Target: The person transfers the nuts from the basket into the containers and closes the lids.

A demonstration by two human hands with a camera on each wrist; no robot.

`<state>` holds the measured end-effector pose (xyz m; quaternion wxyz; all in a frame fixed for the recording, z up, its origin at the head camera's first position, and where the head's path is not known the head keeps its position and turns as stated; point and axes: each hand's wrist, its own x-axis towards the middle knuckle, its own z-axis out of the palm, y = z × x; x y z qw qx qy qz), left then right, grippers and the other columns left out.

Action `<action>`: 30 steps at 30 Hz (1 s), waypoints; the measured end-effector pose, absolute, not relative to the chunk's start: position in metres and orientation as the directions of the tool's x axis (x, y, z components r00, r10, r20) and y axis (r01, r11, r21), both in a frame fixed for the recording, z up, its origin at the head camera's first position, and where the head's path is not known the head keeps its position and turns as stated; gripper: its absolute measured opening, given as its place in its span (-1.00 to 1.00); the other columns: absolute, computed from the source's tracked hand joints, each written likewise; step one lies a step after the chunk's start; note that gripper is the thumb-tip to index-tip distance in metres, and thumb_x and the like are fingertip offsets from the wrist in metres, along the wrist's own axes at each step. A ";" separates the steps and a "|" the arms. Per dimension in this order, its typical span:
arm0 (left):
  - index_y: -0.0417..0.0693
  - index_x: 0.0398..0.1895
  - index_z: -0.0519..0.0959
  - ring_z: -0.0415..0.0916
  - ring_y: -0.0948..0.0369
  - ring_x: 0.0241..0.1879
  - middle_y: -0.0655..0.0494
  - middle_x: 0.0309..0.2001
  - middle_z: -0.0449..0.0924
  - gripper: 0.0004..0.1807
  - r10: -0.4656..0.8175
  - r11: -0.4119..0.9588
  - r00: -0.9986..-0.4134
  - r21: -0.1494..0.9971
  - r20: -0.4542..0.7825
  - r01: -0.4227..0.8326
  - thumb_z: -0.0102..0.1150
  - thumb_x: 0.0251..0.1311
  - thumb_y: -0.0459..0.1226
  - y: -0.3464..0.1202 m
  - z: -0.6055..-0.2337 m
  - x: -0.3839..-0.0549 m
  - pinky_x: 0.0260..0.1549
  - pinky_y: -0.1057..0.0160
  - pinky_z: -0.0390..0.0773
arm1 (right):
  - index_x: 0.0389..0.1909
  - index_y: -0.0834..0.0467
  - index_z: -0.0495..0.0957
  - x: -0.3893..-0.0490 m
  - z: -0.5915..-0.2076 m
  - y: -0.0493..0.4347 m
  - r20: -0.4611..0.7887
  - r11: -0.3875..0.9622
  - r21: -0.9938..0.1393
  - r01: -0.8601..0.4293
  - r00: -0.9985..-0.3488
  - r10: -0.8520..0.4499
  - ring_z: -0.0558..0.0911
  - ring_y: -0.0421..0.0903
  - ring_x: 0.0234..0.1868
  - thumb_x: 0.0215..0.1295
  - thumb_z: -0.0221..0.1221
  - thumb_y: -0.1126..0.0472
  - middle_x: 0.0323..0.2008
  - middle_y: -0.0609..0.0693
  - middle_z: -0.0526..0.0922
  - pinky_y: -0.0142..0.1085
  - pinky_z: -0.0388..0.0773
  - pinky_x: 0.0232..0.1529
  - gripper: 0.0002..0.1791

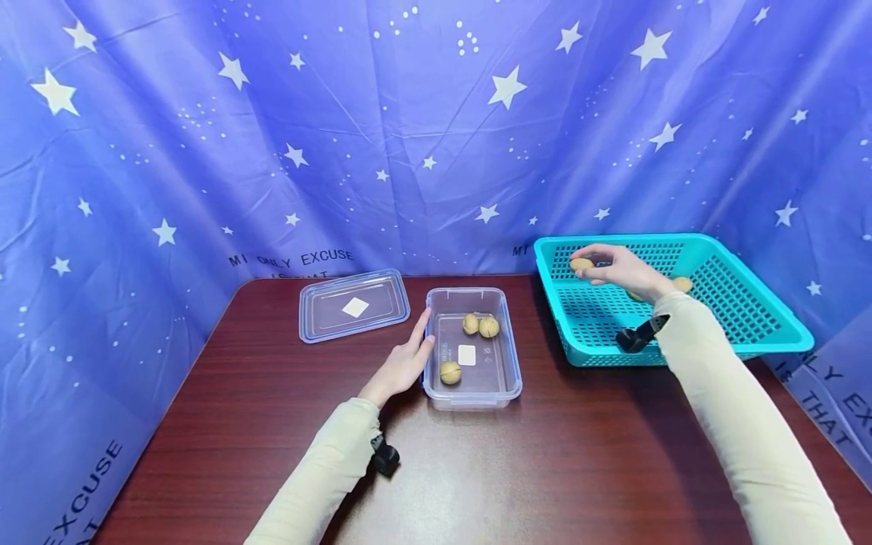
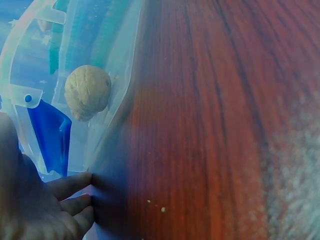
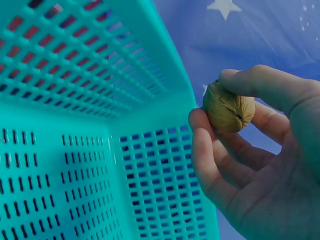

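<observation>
Turquoise basket (image 1: 749, 299) at worktop's (image 1: 559, 469) far right corner; right hand (image 1: 623, 271) pinches walnut (image 1: 581, 264) over it. Left hand (image 1: 403, 365), fingers straight, touches plastic box (image 1: 470, 398) near far edge, three walnuts (image 1: 450, 372) inside.

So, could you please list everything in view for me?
Table: one, dark red, centre
Curtain: at least one, starry blue, behind
Container: one, clear, on table
Lid: one, clear, left of container
Squares: two, white, on lid and container
Container walnuts: three, tan, inside it
Basket: one, teal, right of container
Basket walnuts: at least two, tan, inside, partly hidden
Held walnut: one, tan, in right grip
Wrist devices: two, black, at wrists
Sleeves: two, cream, on arms
Left grip: one, bare, at container's side
Right grip: one, bare, pinching walnut
</observation>
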<state>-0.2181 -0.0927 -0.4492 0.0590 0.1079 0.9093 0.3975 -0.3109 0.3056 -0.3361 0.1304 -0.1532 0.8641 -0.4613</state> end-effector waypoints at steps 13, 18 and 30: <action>0.41 0.55 -0.21 0.44 -0.19 0.12 -0.30 0.23 0.39 -0.38 0.248 0.665 -0.969 0.731 -0.024 0.152 -0.37 0.51 0.04 -0.093 -0.449 -0.217 0.13 -0.11 0.37 | 0.28 0.34 0.34 -0.298 -0.333 0.284 -0.055 0.532 -0.823 -0.199 -0.904 -0.424 0.50 0.19 0.05 0.40 0.13 0.21 0.11 0.30 0.45 -0.29 0.55 -0.11 -0.50; 0.39 0.55 -0.20 0.44 -0.18 0.12 -0.31 0.23 0.39 -0.38 0.244 0.669 -0.969 0.728 -0.022 0.152 -0.37 0.51 0.04 -0.093 -0.449 -0.218 0.13 -0.11 0.37 | 0.28 0.33 0.35 -0.295 -0.333 0.275 -0.042 0.504 -0.838 -0.209 -0.896 -0.442 0.51 0.16 0.04 0.39 0.14 0.26 0.11 0.27 0.45 -0.29 0.55 -0.10 -0.51; 0.40 0.55 -0.21 0.44 -0.19 0.11 -0.34 0.20 0.41 -0.38 0.245 0.670 -0.969 0.728 -0.035 0.143 -0.35 0.52 0.00 -0.092 -0.448 -0.218 0.12 -0.12 0.37 | 0.18 0.20 0.48 -0.285 -0.336 0.243 -0.028 0.505 -0.823 -0.259 -0.870 -0.492 0.59 0.01 -0.08 0.33 0.23 0.20 0.05 0.16 0.52 -0.17 0.52 -0.08 -0.58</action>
